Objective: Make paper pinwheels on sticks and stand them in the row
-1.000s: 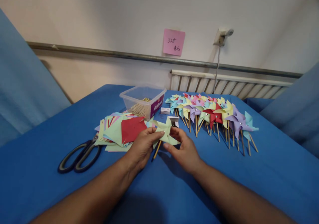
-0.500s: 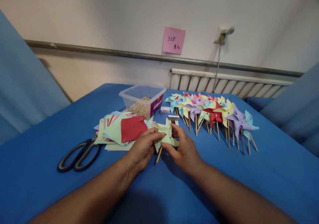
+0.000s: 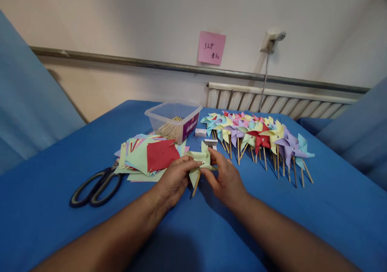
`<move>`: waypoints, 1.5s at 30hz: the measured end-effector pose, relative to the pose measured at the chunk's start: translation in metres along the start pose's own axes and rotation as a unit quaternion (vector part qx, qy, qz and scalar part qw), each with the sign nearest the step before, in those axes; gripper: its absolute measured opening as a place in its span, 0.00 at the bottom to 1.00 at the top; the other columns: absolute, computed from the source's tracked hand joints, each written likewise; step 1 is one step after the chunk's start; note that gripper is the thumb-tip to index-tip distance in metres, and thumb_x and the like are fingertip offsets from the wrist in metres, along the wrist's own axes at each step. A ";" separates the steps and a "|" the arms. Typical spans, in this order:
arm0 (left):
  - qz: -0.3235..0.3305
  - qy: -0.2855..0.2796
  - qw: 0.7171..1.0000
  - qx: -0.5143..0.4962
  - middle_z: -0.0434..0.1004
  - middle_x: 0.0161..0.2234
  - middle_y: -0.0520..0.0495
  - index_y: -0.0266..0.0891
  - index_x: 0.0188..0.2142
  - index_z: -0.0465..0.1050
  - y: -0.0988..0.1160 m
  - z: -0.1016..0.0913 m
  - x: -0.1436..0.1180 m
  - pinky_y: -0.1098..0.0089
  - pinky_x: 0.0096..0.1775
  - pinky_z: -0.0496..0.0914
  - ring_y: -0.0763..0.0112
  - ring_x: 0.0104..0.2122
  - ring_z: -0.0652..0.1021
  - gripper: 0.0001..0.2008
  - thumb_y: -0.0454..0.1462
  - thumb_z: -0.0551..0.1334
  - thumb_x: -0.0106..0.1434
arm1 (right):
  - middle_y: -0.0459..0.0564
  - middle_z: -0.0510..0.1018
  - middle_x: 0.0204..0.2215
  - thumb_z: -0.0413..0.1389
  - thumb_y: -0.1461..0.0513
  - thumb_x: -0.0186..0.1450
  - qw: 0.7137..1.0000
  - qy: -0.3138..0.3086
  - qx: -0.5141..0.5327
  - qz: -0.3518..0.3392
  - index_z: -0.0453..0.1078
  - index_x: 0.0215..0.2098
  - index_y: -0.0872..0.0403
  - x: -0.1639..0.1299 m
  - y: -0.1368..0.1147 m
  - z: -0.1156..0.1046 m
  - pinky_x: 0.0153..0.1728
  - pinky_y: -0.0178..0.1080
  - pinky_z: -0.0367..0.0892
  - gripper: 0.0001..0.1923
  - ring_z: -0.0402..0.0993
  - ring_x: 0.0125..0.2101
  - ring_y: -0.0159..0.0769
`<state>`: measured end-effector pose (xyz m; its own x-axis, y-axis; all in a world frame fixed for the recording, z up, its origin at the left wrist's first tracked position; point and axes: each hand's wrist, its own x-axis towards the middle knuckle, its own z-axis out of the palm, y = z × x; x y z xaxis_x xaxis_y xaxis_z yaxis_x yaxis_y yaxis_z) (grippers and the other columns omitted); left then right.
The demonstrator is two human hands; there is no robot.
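Note:
Between my two hands is a pale green paper pinwheel [image 3: 195, 176] on a thin wooden stick [image 3: 196, 185], with a shiny pin head at its centre. My left hand [image 3: 178, 179] grips it from the left, the thumb lying close to the pin. On the other side my right hand [image 3: 225, 177] pinches a blade, its thumb and index finger near the centre. Fingers behind the paper are hidden. Left of my left hand lies a stack of coloured paper pieces [image 3: 137, 159] with a red sheet [image 3: 162, 155] on top.
Dark-handled scissors [image 3: 96, 188] lie at the left, tips under the paper. A clear plastic tub [image 3: 160, 124] of sticks stands behind. Small boxes [image 3: 200, 132] sit beside it. Many finished pinwheels [image 3: 261, 139] are piled at the right on the blue cloth [image 3: 272, 223].
My right thumb has moved up from the lower blade toward the pin at the centre. The pinwheel has turned slightly, and its stick has shifted a little to the right.

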<state>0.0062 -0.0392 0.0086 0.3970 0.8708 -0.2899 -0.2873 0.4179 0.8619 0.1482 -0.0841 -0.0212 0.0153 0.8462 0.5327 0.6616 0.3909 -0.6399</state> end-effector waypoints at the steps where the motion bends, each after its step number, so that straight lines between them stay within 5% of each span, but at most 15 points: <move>1: -0.001 0.000 1.000 0.001 0.71 0.23 0.52 0.36 0.27 0.70 0.000 0.000 0.000 0.70 0.33 0.68 0.71 0.27 0.74 0.06 0.32 0.66 0.49 | 0.57 0.74 0.49 0.54 0.59 0.63 1.000 0.002 0.007 0.003 0.55 0.60 0.53 0.000 0.000 0.000 0.48 0.50 0.66 0.28 0.73 0.46 0.46; 13: 0.049 0.053 0.996 -0.049 0.75 0.26 0.49 0.35 0.26 0.72 0.007 -0.002 0.004 0.71 0.32 0.68 0.71 0.28 0.75 0.07 0.33 0.68 0.48 | 0.52 0.75 0.42 0.60 0.54 0.58 0.969 0.035 0.181 0.167 0.60 0.53 0.52 0.000 0.004 0.008 0.33 0.40 0.71 0.28 0.74 0.31 0.34; 20: 0.004 0.010 0.998 -0.059 0.72 0.22 0.52 0.35 0.26 0.74 0.002 -0.001 0.003 0.70 0.32 0.69 0.73 0.24 0.73 0.05 0.33 0.68 0.49 | 0.50 0.75 0.39 0.62 0.58 0.55 0.972 0.023 0.176 0.153 0.62 0.51 0.53 0.000 0.005 0.010 0.35 0.39 0.71 0.27 0.74 0.32 0.35; 30: -0.003 -0.024 0.998 -0.057 0.80 0.27 0.44 0.33 0.29 0.78 0.005 0.001 -0.001 0.69 0.35 0.71 0.67 0.28 0.78 0.05 0.32 0.67 0.50 | 0.50 0.77 0.39 0.60 0.58 0.58 0.961 -0.003 0.224 0.165 0.64 0.49 0.52 0.002 0.002 0.006 0.33 0.38 0.72 0.22 0.76 0.31 0.35; 40: -0.005 -0.018 0.998 -0.054 0.78 0.24 0.45 0.33 0.26 0.78 0.005 0.002 -0.002 0.71 0.33 0.71 0.69 0.26 0.76 0.04 0.32 0.68 0.48 | 0.51 0.77 0.40 0.58 0.58 0.59 0.963 0.002 0.215 0.159 0.65 0.48 0.53 0.002 0.002 0.005 0.33 0.39 0.71 0.19 0.76 0.31 0.35; 45: -0.013 -0.010 0.998 -0.057 0.77 0.24 0.47 0.33 0.26 0.77 0.002 0.000 -0.001 0.72 0.32 0.70 0.70 0.26 0.75 0.04 0.32 0.68 0.48 | 0.48 0.79 0.32 0.59 0.57 0.59 0.962 0.003 0.218 0.164 0.67 0.46 0.53 0.003 0.003 0.005 0.31 0.37 0.70 0.18 0.75 0.28 0.34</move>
<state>0.0049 -0.0394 0.0111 0.4222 0.8546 -0.3023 -0.3731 0.4677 0.8013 0.1464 -0.0791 -0.0240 0.1758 0.9481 0.2648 0.2429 0.2189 -0.9450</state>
